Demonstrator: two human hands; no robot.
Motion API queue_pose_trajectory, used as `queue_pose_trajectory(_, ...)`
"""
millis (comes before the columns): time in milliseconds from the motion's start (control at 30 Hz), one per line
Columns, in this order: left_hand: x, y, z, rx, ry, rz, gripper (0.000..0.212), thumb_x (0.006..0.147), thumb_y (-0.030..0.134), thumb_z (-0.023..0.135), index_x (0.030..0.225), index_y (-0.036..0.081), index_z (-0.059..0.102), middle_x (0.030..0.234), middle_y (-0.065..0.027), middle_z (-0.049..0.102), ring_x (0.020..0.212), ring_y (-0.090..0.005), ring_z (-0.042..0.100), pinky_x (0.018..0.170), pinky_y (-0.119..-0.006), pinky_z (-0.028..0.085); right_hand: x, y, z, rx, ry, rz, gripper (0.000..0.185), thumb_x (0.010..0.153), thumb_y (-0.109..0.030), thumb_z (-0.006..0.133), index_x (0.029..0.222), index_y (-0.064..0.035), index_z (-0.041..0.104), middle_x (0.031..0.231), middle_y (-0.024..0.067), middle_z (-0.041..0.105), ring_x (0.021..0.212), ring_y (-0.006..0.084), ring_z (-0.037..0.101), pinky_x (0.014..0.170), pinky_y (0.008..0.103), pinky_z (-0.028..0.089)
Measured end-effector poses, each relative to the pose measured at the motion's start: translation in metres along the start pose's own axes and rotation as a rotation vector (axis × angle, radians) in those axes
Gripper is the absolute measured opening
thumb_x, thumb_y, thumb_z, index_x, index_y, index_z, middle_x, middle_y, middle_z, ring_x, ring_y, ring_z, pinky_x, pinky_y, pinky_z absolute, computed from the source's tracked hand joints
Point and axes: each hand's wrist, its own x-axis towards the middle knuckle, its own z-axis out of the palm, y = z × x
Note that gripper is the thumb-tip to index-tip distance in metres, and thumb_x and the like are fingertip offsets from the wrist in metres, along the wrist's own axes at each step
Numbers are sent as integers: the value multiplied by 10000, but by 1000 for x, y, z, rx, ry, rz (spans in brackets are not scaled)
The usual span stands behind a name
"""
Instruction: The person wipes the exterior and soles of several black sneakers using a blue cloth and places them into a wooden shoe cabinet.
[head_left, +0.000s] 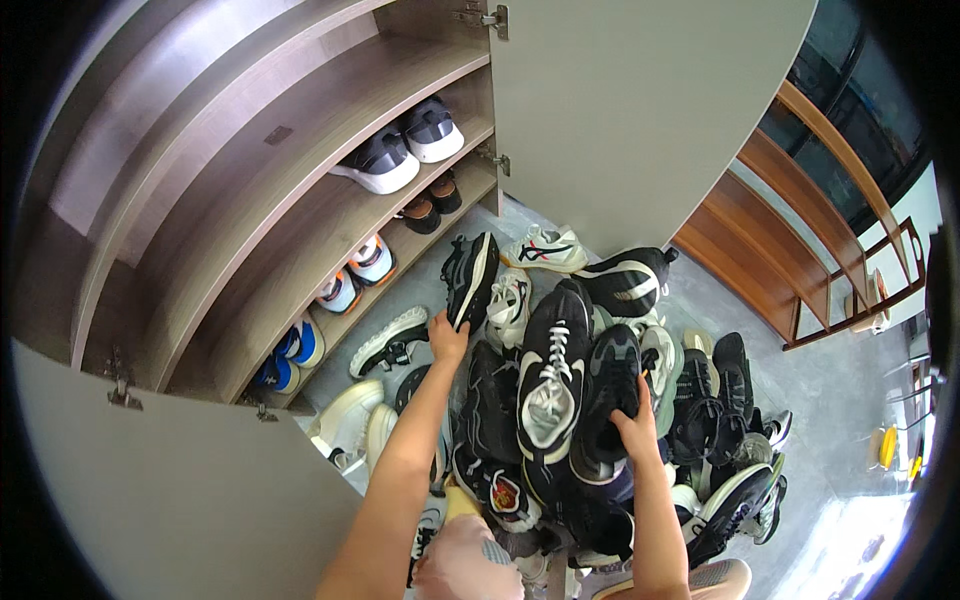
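Note:
My left hand (448, 337) grips the near end of a black sneaker with a white-edged sole (475, 274), which lies tilted at the top left of a heap of shoes. To the right, my right hand (636, 424) holds a dark sneaker (609, 390) by its side, thumb near the opening. Between the hands stands a large black sneaker with white laces (553, 367). A white sneaker with red and dark stripes (546, 250) lies beyond them, beside a black shoe with a pale sole (628, 281). A black-and-white sandal (390, 341) lies left of my left hand.
An open wooden shoe cabinet (300, 180) at the left holds black-and-white shoes (382, 161), orange-trimmed sneakers (373, 259) and blue sneakers (304, 341). Its open doors (637, 97) flank the heap. A brown wooden rack (757, 247) stands at the right. More shoes lie around my legs.

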Motion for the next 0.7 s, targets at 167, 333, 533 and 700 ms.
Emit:
queue_pose_trajectory(167, 27, -10, 24, 5, -106, -36, 703, 721, 315, 771, 1237, -57, 472, 1187, -283, 557, 1103, -419, 548, 933, -449, 453, 0, 6, -1, -88, 32, -58, 841, 679, -39, 659, 1440, -39, 302, 1301, 248, 512, 1207, 349, 511, 1026, 373, 383)
queue_pose_trajectory(333, 6, 10, 15, -102, 2, -70, 702, 699, 292, 783, 1207, -85, 479, 1073, -301, 601, 1021, -450, 583, 885, -463, 468, -1, 9, -2, -67, 23, -13, 801, 739, -42, 672, 1450, -85, 305, 1288, 240, 543, 1207, 359, 526, 1023, 381, 390)
queue_pose_trajectory(533, -67, 28, -51, -84, 252, 86, 617, 672, 264, 799, 1138, -34, 526, 1101, -241, 583, 1040, -421, 559, 881, -455, 451, -8, 15, -13, -7, 166, -6, 583, 748, 56, 547, 1319, -56, 515, 1200, 201, 620, 1149, 309, 583, 987, 346, 419)
queue_pose_trajectory(700, -122, 67, -132, -157, 449, 345, 590, 713, 291, 781, 1137, -10, 502, 1074, -219, 560, 1004, -421, 549, 850, -454, 452, -48, 21, -44, 197, 224, -75, 569, 744, 121, 538, 1290, -35, 553, 1185, 116, 632, 1098, 205, 578, 978, 283, 396)
